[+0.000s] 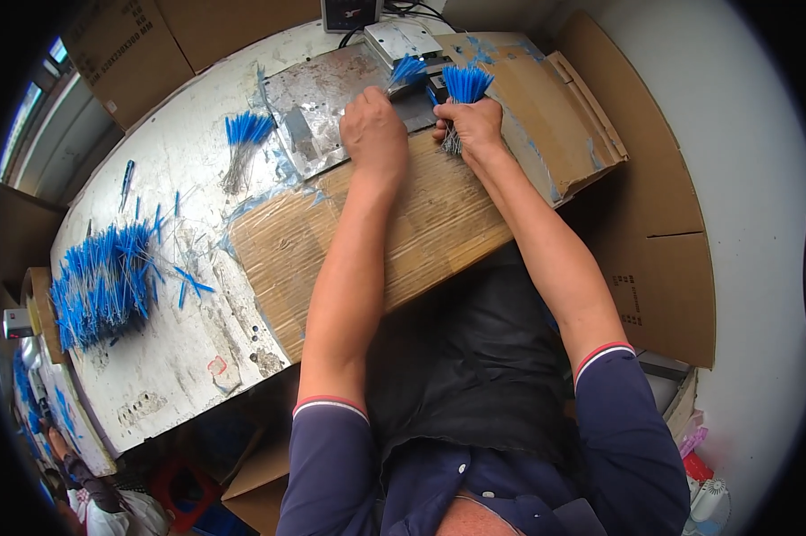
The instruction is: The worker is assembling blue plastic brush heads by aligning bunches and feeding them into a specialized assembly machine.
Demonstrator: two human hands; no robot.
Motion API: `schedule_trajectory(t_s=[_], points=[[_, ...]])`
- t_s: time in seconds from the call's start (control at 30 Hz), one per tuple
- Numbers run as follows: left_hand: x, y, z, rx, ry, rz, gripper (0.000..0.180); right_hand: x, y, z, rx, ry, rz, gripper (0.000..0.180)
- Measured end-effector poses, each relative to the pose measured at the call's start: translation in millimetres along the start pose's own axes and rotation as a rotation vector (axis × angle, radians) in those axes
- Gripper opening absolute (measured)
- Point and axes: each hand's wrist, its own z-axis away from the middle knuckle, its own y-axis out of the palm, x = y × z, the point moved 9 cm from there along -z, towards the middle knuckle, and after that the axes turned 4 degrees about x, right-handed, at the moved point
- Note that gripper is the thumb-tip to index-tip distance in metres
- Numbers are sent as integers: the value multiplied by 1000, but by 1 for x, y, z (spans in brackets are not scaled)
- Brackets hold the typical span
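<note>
My right hand [474, 125] is closed round the wire stems of a thick bundle of blue-tipped wires [467, 85], blue ends up. To its left, the curled fingers of my left hand [373, 129] meet the stems of a smaller bunch of blue-tipped wires [409, 70], beside a metal box [401, 42]; its fingertips are partly hidden. Both hands are above a worn metal plate [314, 98] and the taped cardboard [376, 223] in front of it. Another bunch of the wires [245, 134] lies left of the plate.
A large heap of blue-tipped wires [108, 281] and a pen [127, 183] lie on the white table [188, 335] at left. A dark device [349, 15] with cables stands at the back. Cardboard [658, 214] lines the right. Another person's hand [59, 444] shows at lower left.
</note>
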Motion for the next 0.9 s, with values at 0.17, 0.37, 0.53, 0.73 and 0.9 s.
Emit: schedule_trajectory(t_s=[0.17, 0.37, 0.53, 0.73, 0.9], points=[[15, -12, 0, -102, -150, 115, 12, 3, 0, -7, -57, -63, 92, 10], [12, -19, -3, -195, -95, 145, 13, 6, 2, -12, -111, -111, 94, 11], [11, -18, -4, -201, -82, 147, 13, 4, 3, -11, -113, -120, 66, 12], [7, -19, -1, -192, -69, 158, 12, 2, 1, -9, -120, -111, 60, 13], [5, -19, -1, -187, -34, 159, 11, 6, 4, -6, -97, -97, 36, 12]])
